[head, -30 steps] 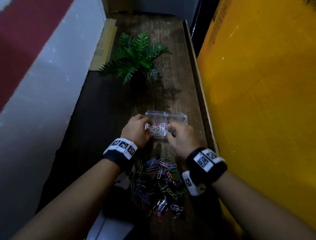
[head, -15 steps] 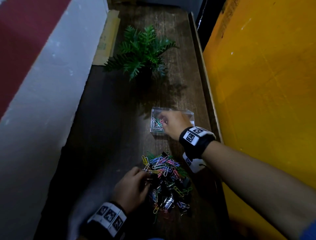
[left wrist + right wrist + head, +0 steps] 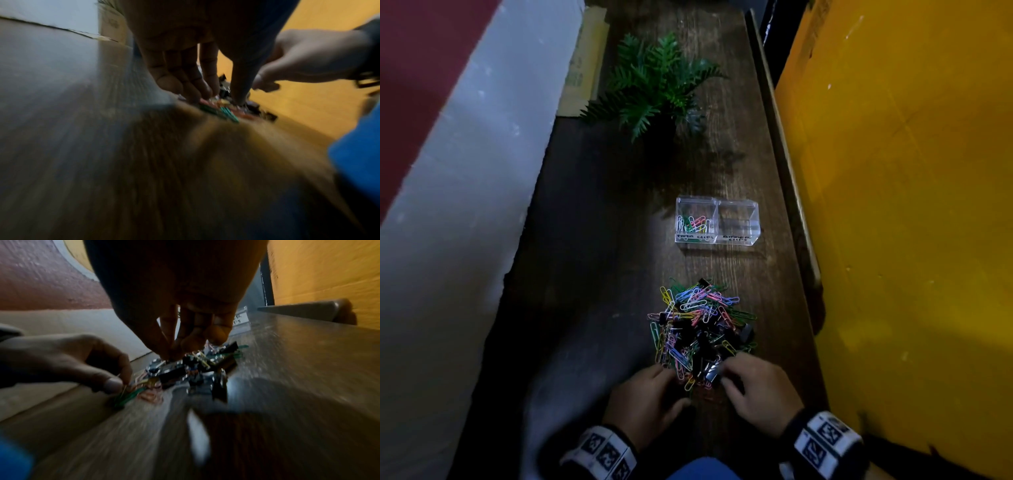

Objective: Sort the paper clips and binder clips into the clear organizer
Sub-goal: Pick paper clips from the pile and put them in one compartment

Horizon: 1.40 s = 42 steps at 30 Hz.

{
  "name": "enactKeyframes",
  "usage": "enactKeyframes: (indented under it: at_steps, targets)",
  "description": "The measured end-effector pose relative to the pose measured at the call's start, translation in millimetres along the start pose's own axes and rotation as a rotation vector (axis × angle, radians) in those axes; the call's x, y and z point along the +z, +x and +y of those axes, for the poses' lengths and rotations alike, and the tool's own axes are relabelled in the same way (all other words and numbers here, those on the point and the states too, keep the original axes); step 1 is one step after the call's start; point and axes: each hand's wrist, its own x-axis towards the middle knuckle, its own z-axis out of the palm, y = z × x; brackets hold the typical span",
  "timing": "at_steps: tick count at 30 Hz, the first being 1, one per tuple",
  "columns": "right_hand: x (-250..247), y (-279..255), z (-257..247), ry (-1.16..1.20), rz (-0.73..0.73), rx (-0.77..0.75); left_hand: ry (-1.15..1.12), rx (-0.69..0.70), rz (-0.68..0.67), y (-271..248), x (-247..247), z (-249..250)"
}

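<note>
The clear two-compartment organizer [image 3: 717, 222] stands on the wooden table [image 3: 592, 274]; its left compartment holds several coloured paper clips [image 3: 693, 223], and the right one looks empty. Nearer to me lies a mixed pile of paper clips and black binder clips [image 3: 702, 329]. My left hand [image 3: 666, 371] is at the pile's near left edge, and its thumb and fingers [image 3: 113, 383] pinch thin paper clips [image 3: 127, 395]. My right hand [image 3: 726, 373] reaches into the near right edge, its fingertips [image 3: 180, 344] closing over a binder clip [image 3: 170, 374]. Blur hides whether it grips.
A green fern-like plant [image 3: 654, 82] stands at the far end of the narrow table. A white and red wall [image 3: 448, 171] runs along the left, a yellow wall [image 3: 911, 205] with a raised ledge [image 3: 784, 154] along the right. Flat cardboard [image 3: 582, 68] leans far left.
The right hand left the organizer and came back to the pile's near edge. The left hand stayed at the pile and now pinches clips. The camera view dropped toward me.
</note>
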Motion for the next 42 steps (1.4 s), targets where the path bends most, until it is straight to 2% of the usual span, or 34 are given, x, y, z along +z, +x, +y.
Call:
enactKeyframes:
  at_steps: [4, 7, 10, 15, 19, 23, 29, 33, 37, 42]
  targets:
    - [8.6, -17.3, 4.0, -0.033, -0.033, -0.001, 0.079, -0.092, -0.098, 4.0, -1.7, 13.9]
    - [3.1, -15.1, 7.9, -0.047, 0.05, 0.023, 0.065, -0.103, -0.091, -0.6, -1.5, 17.6]
    - [-12.1, -0.8, 8.4, -0.048, 0.125, 0.055, 0.063, -0.106, -0.083, -8.6, -1.1, 17.3]
    - [-41.4, 44.2, 6.4, -0.074, 0.169, 0.128, 0.073, -0.12, -0.1, -22.1, 0.1, 13.0]
    - [-56.0, 78.0, 9.2, -0.11, 0.144, 0.195, -0.134, -0.06, 0.022, -28.5, -6.5, 9.0]
    - [-56.4, 91.9, 13.7, -0.239, 0.0, 0.277, -0.27, -0.145, 0.156, -35.7, -13.4, -1.0]
    - [-50.9, 90.9, 16.8, -0.27, -0.104, 0.341, -0.219, -0.247, 0.288, -36.0, -27.0, -18.8]
    - [-54.3, 91.0, 17.2, -0.263, -0.109, 0.331, -0.153, -0.265, 0.248, -22.9, -31.3, -16.7]
    - [-57.2, 87.2, 21.1, -0.206, -0.07, 0.331, -0.101, -0.272, 0.108, -6.9, -31.0, -3.1]
    - [-59.8, 81.4, 30.1, -0.114, 0.03, 0.335, -0.011, -0.317, 0.005, -11.9, -28.1, 3.6]
